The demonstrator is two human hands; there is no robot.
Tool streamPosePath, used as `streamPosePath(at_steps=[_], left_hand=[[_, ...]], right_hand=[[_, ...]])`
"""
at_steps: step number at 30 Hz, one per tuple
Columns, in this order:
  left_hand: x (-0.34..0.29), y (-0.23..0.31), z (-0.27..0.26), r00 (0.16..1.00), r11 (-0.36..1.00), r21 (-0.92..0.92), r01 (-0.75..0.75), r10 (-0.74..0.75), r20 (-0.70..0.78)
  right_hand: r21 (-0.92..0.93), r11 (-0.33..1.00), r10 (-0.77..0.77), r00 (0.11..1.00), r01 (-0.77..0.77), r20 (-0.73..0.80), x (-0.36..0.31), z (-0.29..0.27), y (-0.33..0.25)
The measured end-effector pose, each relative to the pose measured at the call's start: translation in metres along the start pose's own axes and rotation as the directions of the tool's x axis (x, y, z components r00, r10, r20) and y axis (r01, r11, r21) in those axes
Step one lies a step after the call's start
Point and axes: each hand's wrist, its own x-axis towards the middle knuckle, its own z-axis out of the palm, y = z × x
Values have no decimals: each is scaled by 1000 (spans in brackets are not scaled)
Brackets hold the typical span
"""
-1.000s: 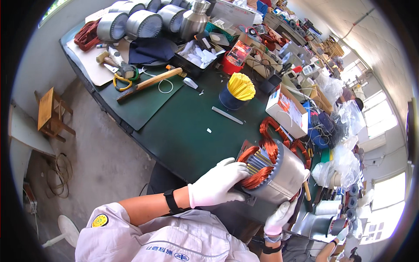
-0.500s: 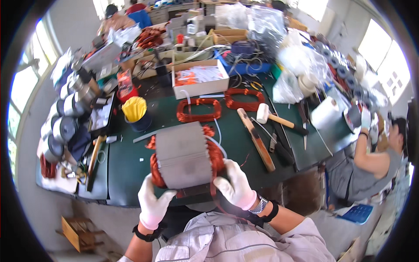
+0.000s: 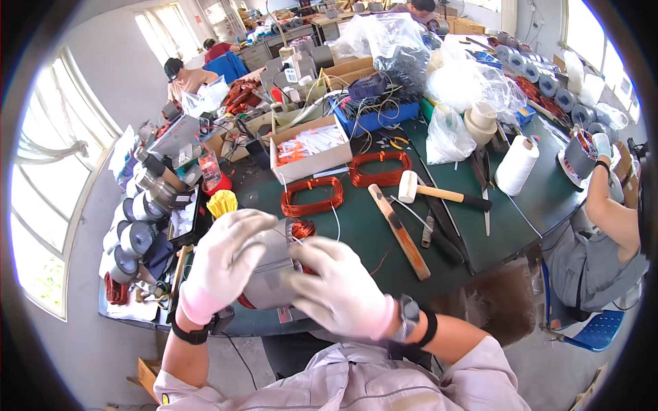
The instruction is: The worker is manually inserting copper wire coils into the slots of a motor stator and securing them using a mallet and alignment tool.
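Observation:
A grey cylindrical motor stator core point(image 3: 269, 282) lies at the table's front edge, with red-brown copper windings point(image 3: 302, 229) showing at its far right end. Both my hands wear white gloves and hover over it, hiding much of its surface. My left hand point(image 3: 229, 264) is raised over the core's left side, fingers bent but apart, with nothing seen in it. On the core's right side, my right hand point(image 3: 346, 291) reaches leftward with its fingers apart and slightly blurred. Whether its fingertips touch the core is unclear.
Beyond the core lie two copper wire coils point(image 3: 312, 208). To the right are a wooden bat point(image 3: 401, 236), a mallet point(image 3: 442, 194), scissors point(image 3: 486, 188) and a white thread cone point(image 3: 517, 166). Wire spools point(image 3: 139, 237) crowd the left. A co-worker point(image 3: 596, 240) sits at right.
Both hands have let go of the core's lower sides and risen over it, now closer together. The view has shifted, and the core appears turned or tilted.

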Motion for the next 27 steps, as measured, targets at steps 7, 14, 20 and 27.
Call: streamPosePath(at_steps=[7,14,20,27], left_hand=[[-38,-23,2,864,879,-377,293,-412,-290],[-101,-67,40,715,773,-445,453,-612,-336],[-203,-68,105,863,865,-31,500,-496,99],[-161,-44,155,888,883,106,458,-460,-9]], right_hand=[[107,977,185,983,-184,4,23,46,96],[-281,841,517,839,-462,166,-25,39,166],[-669,616,513,856,-416,-60,-68,-88,171],[-953,128,715,692,-275,-104,-184,-173,215]])
